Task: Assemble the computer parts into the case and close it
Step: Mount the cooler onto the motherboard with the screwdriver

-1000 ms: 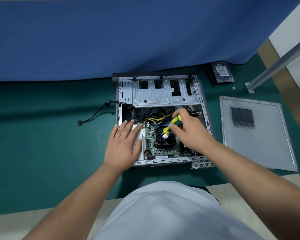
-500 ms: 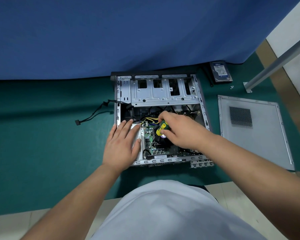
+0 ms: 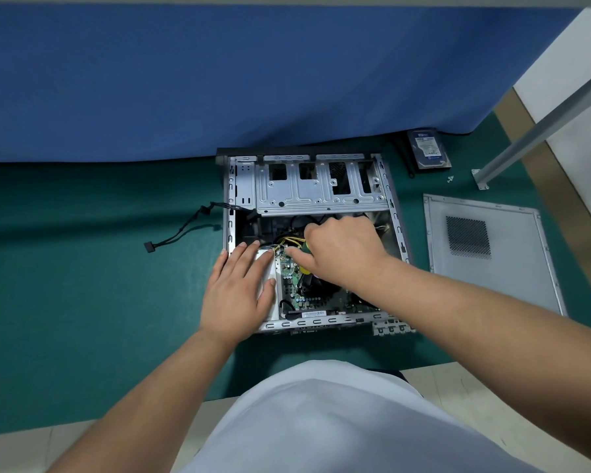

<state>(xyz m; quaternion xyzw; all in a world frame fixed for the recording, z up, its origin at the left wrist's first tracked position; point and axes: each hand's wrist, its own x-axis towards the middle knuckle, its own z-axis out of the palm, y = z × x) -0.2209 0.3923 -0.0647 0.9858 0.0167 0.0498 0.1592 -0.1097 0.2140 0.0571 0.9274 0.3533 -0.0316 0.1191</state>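
Observation:
An open metal computer case [image 3: 321, 196] lies on its side on the green mat, motherboard [image 3: 301, 291] exposed. My left hand [image 3: 241, 291] rests flat, fingers straight, on the pale power supply [image 3: 270, 268] at the case's left. Over the case's middle, my right hand [image 3: 342, 250] grips a yellow and green screwdriver [image 3: 304, 249]; only a sliver of its handle shows under the fingers, and its tip is hidden. Yellow and black wires [image 3: 289, 240] run just beyond my fingers. The grey side panel [image 3: 512, 271] lies flat to the right of the case.
A hard drive [image 3: 429, 150] lies at the back right near the blue cloth [image 3: 219, 80]. Small screws [image 3: 451, 179] and a slanted metal leg [image 3: 526, 131] sit beside it. A black cable with connector [image 3: 149, 246] trails left of the case.
My right hand has moved left and deeper into the case with the screwdriver, now covering most of its handle. My left hand has stayed on the power supply.

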